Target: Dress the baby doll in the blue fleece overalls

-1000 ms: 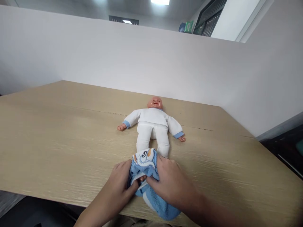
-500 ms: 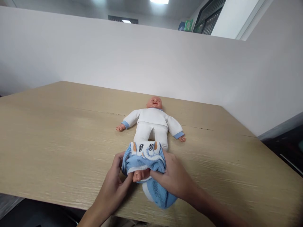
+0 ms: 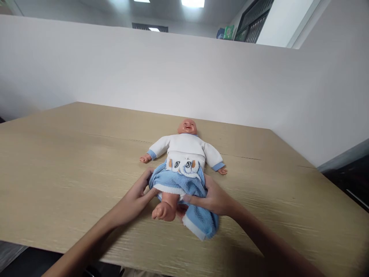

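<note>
A baby doll point(image 3: 187, 142) in a white top with blue cuffs lies on its back on the wooden table point(image 3: 72, 165), head away from me. Light blue knit pants point(image 3: 184, 184) with a cartoon face are bunched over its legs up to the waist. My left hand point(image 3: 137, 194) grips the pants at the doll's right hip. My right hand point(image 3: 211, 198) pinches the pants on the other side. One bare doll foot point(image 3: 163, 211) sticks out of a pant leg; the other pant leg point(image 3: 201, 225) lies loose toward me.
White partition walls point(image 3: 144, 73) close off the table at the back and on the right. The table's near edge point(image 3: 138, 259) runs just under my forearms. A dark surface point(image 3: 350, 181) lies beyond the table's right side.
Both hands have pulled the blue pants up the doll's legs, from the feet to the waist. A bare foot has come out of the left pant leg.
</note>
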`<state>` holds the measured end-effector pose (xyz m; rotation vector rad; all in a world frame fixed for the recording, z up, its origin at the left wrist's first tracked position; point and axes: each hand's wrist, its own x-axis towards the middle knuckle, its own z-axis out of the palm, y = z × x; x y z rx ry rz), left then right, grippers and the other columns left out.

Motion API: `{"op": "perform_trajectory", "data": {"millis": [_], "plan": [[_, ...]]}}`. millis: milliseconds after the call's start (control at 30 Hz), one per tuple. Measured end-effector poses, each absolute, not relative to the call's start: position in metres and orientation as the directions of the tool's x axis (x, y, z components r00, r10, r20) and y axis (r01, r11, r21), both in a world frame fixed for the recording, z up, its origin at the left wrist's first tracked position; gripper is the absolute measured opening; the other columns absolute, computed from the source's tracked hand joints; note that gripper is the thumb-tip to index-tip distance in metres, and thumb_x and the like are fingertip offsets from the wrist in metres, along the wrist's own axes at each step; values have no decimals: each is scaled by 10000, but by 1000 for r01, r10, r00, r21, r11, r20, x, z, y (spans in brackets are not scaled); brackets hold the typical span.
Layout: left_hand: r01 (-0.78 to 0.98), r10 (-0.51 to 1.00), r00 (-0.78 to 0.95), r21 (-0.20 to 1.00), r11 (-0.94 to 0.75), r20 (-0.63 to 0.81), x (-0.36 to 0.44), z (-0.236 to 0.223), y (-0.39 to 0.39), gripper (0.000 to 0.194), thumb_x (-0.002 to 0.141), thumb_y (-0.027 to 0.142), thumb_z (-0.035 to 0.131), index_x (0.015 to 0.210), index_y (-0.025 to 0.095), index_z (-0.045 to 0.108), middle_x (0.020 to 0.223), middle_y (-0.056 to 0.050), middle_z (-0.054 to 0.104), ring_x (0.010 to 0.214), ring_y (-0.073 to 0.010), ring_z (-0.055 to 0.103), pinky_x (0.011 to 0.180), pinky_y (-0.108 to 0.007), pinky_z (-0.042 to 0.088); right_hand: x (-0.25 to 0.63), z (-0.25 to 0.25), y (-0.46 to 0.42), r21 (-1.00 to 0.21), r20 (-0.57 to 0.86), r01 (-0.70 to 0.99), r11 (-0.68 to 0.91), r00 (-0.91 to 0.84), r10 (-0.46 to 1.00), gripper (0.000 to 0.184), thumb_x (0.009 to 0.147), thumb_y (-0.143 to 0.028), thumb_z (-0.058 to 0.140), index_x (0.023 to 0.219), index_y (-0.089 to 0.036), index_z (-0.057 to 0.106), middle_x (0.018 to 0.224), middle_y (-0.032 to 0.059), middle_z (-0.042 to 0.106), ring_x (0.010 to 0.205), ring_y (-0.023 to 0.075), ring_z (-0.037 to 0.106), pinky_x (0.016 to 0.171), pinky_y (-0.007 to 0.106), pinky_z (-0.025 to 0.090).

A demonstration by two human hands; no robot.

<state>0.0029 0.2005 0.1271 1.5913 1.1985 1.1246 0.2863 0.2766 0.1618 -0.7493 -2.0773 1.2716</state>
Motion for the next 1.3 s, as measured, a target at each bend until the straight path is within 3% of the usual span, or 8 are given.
{"op": "perform_trajectory", "data": {"millis": [200,300,433,667,833,967,1167,1300], "plan": [[329,946,305,920,-213,110,-15,139,206,597,1060,518,685,1583,320,478,1651,-84,511,1539,-339,456,1315,-480,359,302,147,276,-965,207,14,260,-568,797,616,932,-540,833,1446,-233,685,1484,97,721,1402,354,651,1256,520,474],[353,935,339,908,-226,101,-13,147,210,562,1079,544,614,1572,309,484,1582,-96,551,1485,-341,495,1276,-512,409,305,145,276,-995,99,-42,92,-570,815,673,880,-543,883,1445,-246,668,1444,78,742,1377,341,672,1230,510,501],[493,961,215,830,-259,172,-1,163,220,528,1074,565,609,1521,294,536,1514,-114,569,1412,-329,519,1268,-529,394,306,143,275,-995,14,-89,-50,-605,796,787,806,-505,956,1478,-266,623,1472,73,728,1357,314,684,1198,478,521],[580,859,504,701,-415,90,27,212,265,563,990,623,720,1478,345,701,1419,-78,708,1323,-338,595,1142,-452,486,311,131,277,-978,-33,-144,-154,-617,786,836,743,-533,995,1434,-246,623,1268,50,752,1100,234,711,956,339,574],[458,629,765,804,-378,-140,47,233,310,519,934,586,813,1339,265,768,1248,-26,784,1130,-261,689,950,-321,511,321,145,283,-996,-11,-58,-72,-699,715,609,781,-514,978,1216,-212,678,1083,-2,672,973,178,635,887,278,515],[393,514,838,856,-336,-183,53,229,329,633,821,577,924,1321,231,748,1089,-13,747,971,-211,654,818,-281,466,334,161,288,-998,15,35,60,-738,674,466,835,-442,953,1109,-202,662,948,-26,579,881,150,551,773,238,471],[351,486,841,924,-153,-239,53,213,335,594,945,726,734,1332,275,733,1204,-35,719,1062,-230,648,861,-281,501,336,164,288,-987,67,-154,-51,-676,734,483,883,-496,909,1032,-237,529,909,-40,513,789,124,498,697,219,436],[316,336,900,946,-70,-276,56,206,338,399,928,594,832,1044,224,737,932,3,696,824,-173,636,703,-253,489,335,162,289,-990,2,-98,-98,-713,701,440,905,-501,891,1069,-233,583,946,-30,571,833,134,549,748,232,457]]}}
